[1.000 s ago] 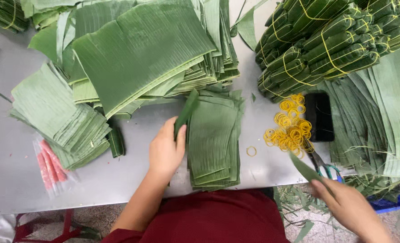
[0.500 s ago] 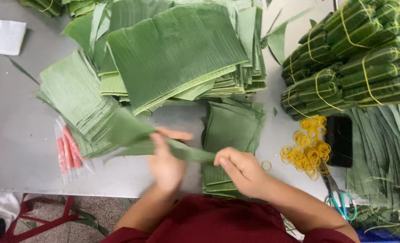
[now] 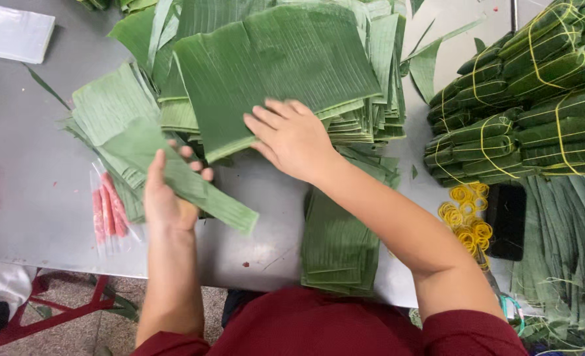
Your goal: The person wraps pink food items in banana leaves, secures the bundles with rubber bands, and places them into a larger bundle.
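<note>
1. Head view, left hand: I saw the left hand (image 3: 167, 198) closed around a long strip of banana leaf (image 3: 180, 175), thumb on one side and fingers wrapped over the other. The strip's long axis ran from about 10 o'clock down to 4 o'clock, its free end hanging past the hand over the steel counter (image 3: 35, 165).

2. Head view, right hand: the right hand (image 3: 292, 138) lay flat and spread, fingers open, palm down on the near edge of the big top leaf (image 3: 273, 66) of the tall leaf stack (image 3: 365, 112). It gripped nothing; it only pressed.

3. The relation that mattered: the top leaf lay at 12 o'clock from the right hand, touching it, while the left hand sat at 8 o'clock from that leaf, just beside its corner. The right hand was plainly nearer.

4. Around them: a lower pile of cut leaves (image 3: 338, 244) at 6 o'clock, yellow rubber bands (image 3: 467, 217) and tied leaf bundles (image 3: 529, 99) at 3 o'clock, pink sticks in a clear packet (image 3: 108, 211) at 9 o'clock.
</note>
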